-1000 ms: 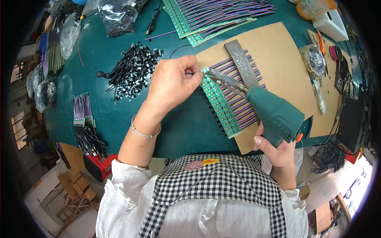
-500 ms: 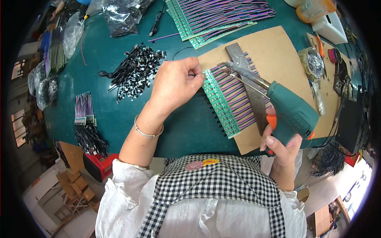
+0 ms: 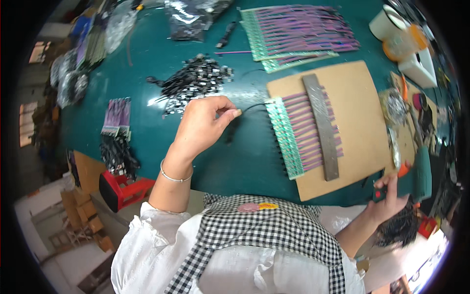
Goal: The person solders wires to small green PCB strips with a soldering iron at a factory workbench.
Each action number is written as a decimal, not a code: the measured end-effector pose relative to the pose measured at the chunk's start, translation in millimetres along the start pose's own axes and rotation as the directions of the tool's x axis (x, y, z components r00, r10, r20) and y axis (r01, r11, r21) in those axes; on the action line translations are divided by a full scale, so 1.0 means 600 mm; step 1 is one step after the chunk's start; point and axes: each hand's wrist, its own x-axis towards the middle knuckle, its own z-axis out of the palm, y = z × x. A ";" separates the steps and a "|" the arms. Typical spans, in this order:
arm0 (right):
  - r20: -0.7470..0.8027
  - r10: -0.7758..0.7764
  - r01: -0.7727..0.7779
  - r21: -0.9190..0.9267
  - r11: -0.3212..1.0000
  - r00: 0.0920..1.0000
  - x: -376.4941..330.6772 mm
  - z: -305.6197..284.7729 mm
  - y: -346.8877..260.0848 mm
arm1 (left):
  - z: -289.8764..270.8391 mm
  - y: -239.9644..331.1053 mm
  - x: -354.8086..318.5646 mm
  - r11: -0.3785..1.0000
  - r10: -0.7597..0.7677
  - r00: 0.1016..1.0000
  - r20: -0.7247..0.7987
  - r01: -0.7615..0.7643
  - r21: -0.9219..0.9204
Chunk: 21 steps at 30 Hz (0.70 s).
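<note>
My left hand (image 3: pixel 203 125) pinches a thin black cable (image 3: pixel 253 105) between thumb and fingertips. From there the cable arches over to the top end of a green circuit board strip (image 3: pixel 285 139). Pink, purple and dark wires (image 3: pixel 303 130) run from the strip across a sheet of cardboard (image 3: pixel 362 127), with a dark metal bar (image 3: pixel 320 127) lying over them. Off the cardboard's right edge, my right hand (image 3: pixel 387 200) is closed round the handle of a green soldering gun (image 3: pixel 421 171) with an orange trigger. The gun is blurred and its tip is hard to make out.
Black cables with small connectors (image 3: pixel 198 81) lie heaped left of the cardboard. More wired boards (image 3: pixel 298 34) are stacked behind it. At the far right stand a white container and an orange-lidded jar (image 3: pixel 404 43). A wired bundle (image 3: pixel 116 117) lies at the left edge.
My right hand has carried the soldering gun from above the board to the far right. My left hand has drawn back leftward from the board, exposing the cable. The whole view has shifted.
</note>
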 end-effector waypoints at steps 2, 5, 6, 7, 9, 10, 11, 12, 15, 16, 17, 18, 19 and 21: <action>0.046 -0.001 -0.007 0.160 0.987 0.999 -0.004 -0.011 0.000 | -0.018 -0.031 -0.011 0.994 -0.029 0.998 -0.064 0.022 -0.104; 0.103 -0.045 0.031 0.132 0.991 0.994 -0.008 0.004 -0.001 | -0.053 -0.066 -0.002 0.998 -0.055 0.938 -0.341 0.052 -0.019; 0.116 -0.013 -0.003 0.135 0.991 0.993 -0.010 0.008 -0.003 | -0.064 -0.070 0.003 0.989 -0.126 0.901 -0.414 0.146 0.017; 0.123 -0.017 -0.001 0.145 0.989 0.992 -0.011 0.015 -0.003 | -0.070 -0.087 0.012 0.989 -0.091 0.865 -0.493 0.137 0.059; 0.206 -0.034 0.005 0.139 0.990 0.978 -0.013 0.025 -0.007 | -0.076 -0.109 0.038 0.988 0.021 0.849 -0.528 0.061 0.138; 0.205 -0.039 0.010 0.142 0.990 0.978 -0.014 0.029 -0.011 | -0.077 -0.122 0.054 0.956 0.168 0.832 -0.530 -0.007 0.292; 0.234 -0.037 0.003 0.142 0.990 0.972 -0.016 0.031 -0.014 | -0.075 -0.135 0.070 0.896 0.310 0.803 -0.509 -0.068 0.439; 0.262 -0.034 -0.003 0.142 0.990 0.965 -0.019 0.034 -0.018 | -0.074 -0.147 0.085 0.840 0.442 0.757 -0.481 -0.161 0.519; 0.283 -0.007 -0.041 0.164 0.986 0.959 -0.028 0.037 -0.026 | -0.072 -0.149 0.104 0.946 0.280 0.815 -0.508 -0.144 0.292; 0.273 -0.013 -0.032 0.160 0.987 0.962 -0.031 0.036 -0.030 | -0.078 -0.130 0.102 0.972 0.218 0.824 -0.522 -0.136 0.192; 0.271 -0.002 -0.043 0.163 0.986 0.963 -0.035 0.036 -0.034 | -0.081 -0.133 0.099 0.969 0.246 0.813 -0.528 -0.186 0.165; 0.270 0.008 -0.055 0.167 0.984 0.963 -0.038 0.036 -0.038 | -0.086 -0.124 0.096 0.963 0.270 0.791 -0.550 -0.227 0.146; 0.264 0.001 -0.047 0.167 0.985 0.964 -0.039 0.037 -0.041 | -0.093 -0.107 0.090 0.955 0.293 0.766 -0.572 -0.268 0.129; 0.276 0.016 -0.055 0.134 0.989 0.961 -0.041 0.043 -0.042 | -0.098 -0.058 0.074 0.950 0.300 0.777 -0.553 -0.297 0.097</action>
